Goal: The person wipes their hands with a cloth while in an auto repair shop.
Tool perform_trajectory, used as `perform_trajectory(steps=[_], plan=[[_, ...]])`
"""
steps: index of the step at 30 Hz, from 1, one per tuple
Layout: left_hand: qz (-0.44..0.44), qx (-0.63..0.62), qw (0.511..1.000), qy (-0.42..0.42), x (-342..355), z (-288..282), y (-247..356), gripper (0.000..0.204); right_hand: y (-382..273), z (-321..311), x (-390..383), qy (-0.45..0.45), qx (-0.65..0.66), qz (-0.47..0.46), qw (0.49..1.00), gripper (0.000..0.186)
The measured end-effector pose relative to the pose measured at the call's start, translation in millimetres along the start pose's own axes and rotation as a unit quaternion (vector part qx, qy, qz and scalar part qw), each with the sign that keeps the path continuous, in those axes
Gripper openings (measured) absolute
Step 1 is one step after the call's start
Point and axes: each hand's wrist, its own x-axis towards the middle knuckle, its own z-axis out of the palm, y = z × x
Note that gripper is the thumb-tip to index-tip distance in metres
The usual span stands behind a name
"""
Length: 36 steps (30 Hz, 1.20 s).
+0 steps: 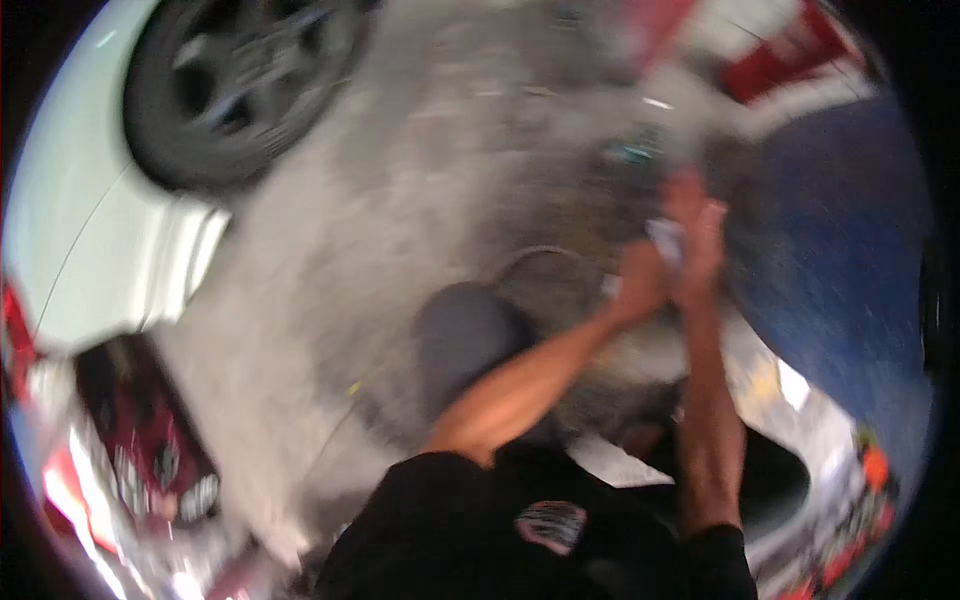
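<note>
Both my hands are close together right of centre, out in front of my knees, and motion blurs them. My left hand (640, 280) is closed, with a white, cloth-like piece (664, 238) showing at its far side and a pale bit at its near side. Beside it, my right hand (697, 240) reaches forward with its fingers stretched out, nearly touching the left hand and the white piece. The blur hides the right fingertips, and exactly what the white piece is cannot be made out.
A pale car with a dark wheel (240, 90) stands at the far left. Below it lies an open dark red case (160, 440) with tools. A dark blue surface (840, 220) fills the right side. A small teal object (640, 145) lies on the stained grey floor (330, 250) beyond my hands.
</note>
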Motion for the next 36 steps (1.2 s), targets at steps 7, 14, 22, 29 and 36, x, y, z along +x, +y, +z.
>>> perform_trajectory(steps=[7, 14, 22, 29, 36], plan=[[0.050, -0.150, 0.969, 0.189, 31, -60, -31, 0.022, -58, 29, -52, -0.020, 0.475, 0.155, 0.866, 0.082], [0.094, -0.103, 0.975, 0.173, 26, -16, -50, 0.040, -6, 15, -49, -0.100, -0.215, 0.018, 0.971, 0.067], [0.050, -0.300, 0.930, 0.207, 21, -21, -18, 0.040, -8, -2, -26, -0.159, -0.472, -0.107, 0.860, 0.058], [-0.057, -0.114, 0.988, 0.089, 39, 10, -70, 0.024, 10, -25, -63, -0.200, -0.627, -0.085, 0.749, 0.050], [-0.145, -0.448, 0.882, 0.003, 46, 5, -40, 0.034, 2, -32, -60, -0.196, -0.550, -0.057, 0.810, 0.057]])
